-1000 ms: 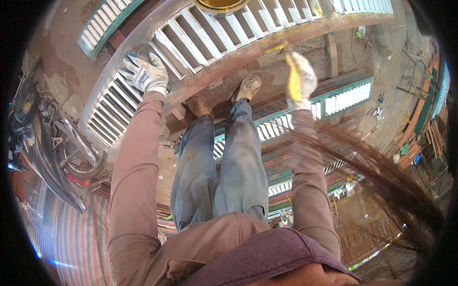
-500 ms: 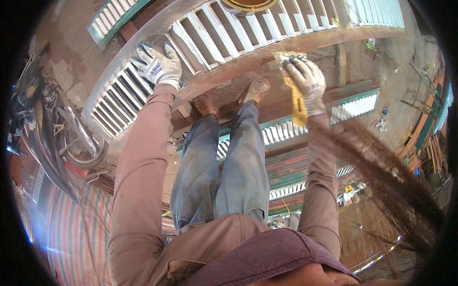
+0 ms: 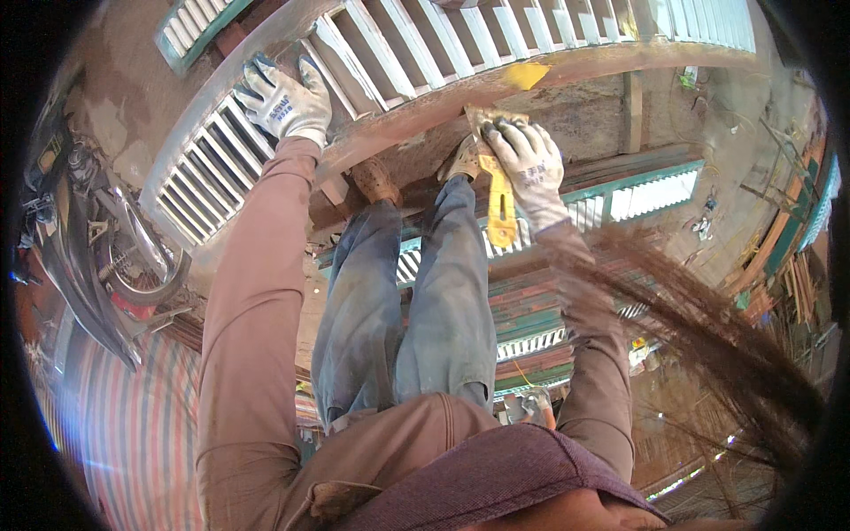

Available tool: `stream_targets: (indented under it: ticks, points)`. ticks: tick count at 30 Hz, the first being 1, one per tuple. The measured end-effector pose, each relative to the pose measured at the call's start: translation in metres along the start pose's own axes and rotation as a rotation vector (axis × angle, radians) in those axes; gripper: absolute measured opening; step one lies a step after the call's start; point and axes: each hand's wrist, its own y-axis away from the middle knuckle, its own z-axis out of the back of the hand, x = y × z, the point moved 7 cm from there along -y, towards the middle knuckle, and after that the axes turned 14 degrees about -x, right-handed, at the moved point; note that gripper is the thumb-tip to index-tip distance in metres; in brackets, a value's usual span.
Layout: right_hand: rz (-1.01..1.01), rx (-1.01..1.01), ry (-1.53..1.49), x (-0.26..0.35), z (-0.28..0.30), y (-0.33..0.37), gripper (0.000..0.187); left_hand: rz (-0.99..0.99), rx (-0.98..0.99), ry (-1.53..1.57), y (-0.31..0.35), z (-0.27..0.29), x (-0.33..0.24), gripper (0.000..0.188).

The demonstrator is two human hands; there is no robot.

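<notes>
My left hand (image 3: 285, 102), in a white work glove with dark blue fingertips, lies with fingers spread on the frame of a louvred shutter panel (image 3: 381, 126). In my right hand (image 3: 531, 168), gloved the same way, is a putty knife (image 3: 501, 205) with a slotted yellow handle. Its broad, smeared blade is just off the panel's near rail, above my shoe. Bright yellow filler (image 3: 529, 75) sits as a patch on that rail, to the upper right of the blade. Whitish slats fill the panel.
Further louvred panels with green frames (image 3: 655, 190) lie behind my legs, and another (image 3: 190, 35) is at the upper left. A motorcycle (image 3: 133, 257) stands at the left beside a striped sheet (image 3: 142, 407). Timber pieces (image 3: 801, 283) lean at the right. Blurred dark strands (image 3: 708, 327) cross the right side.
My right hand has drawn the putty knife left and away from the rail, exposing the yellow patch. My left hand stays on the panel. The round tin at the top has mostly left view.
</notes>
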Motion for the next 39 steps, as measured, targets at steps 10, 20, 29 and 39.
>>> stream_targets:
  ticks: [10, 20, 29, 39]
  points:
    - [-0.561, -0.228, 0.111, -0.092, 0.007, -0.009, 0.035, 0.01, 0.014, 0.007, 0.003, -0.003, 0.001, 0.079]
    - [-0.435, -0.077, 0.232, -0.008, -0.024, -0.015, 0.037, 0.013, 0.028, 0.029, 0.002, -0.002, 0.001, 0.079]
    - [-0.388, -0.137, 0.142, 0.086, -0.045, -0.021, 0.038, 0.03, -0.046, 0.08, 0.0, 0.005, -0.007, 0.077]
    - [-0.664, -0.559, -0.243, 0.033, 0.021, -0.003, 0.019, 0.036, 0.02, 0.037, 0.0, 0.004, 0.007, 0.079]
